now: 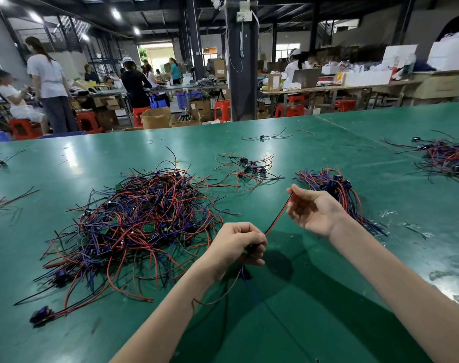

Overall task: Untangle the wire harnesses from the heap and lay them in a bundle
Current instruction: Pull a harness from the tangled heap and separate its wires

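Red wire [279,213] taut between our hands, just right of heap [144,218]. Our left hand [239,242], nearer heap, grips harness end. Our right hand [314,208] pinches other end, remaining fingers loose. Wire axis slants away toward bundle [333,187], farther right of heap, just beyond right hand. We judge right hand leads laydown.

1. We see a plain, glossy green bench top [419,244].
2. At its middle, our tangled heap of thin wire harnesses [144,218] mixes red, blue and black.
3. Our taut paired wire [279,214] is red and black.
4. Toward the right edge, the flat wire bundle [335,189] repeats those colours.
5. Beyond the far edge, the plastic stools [222,108] are red.
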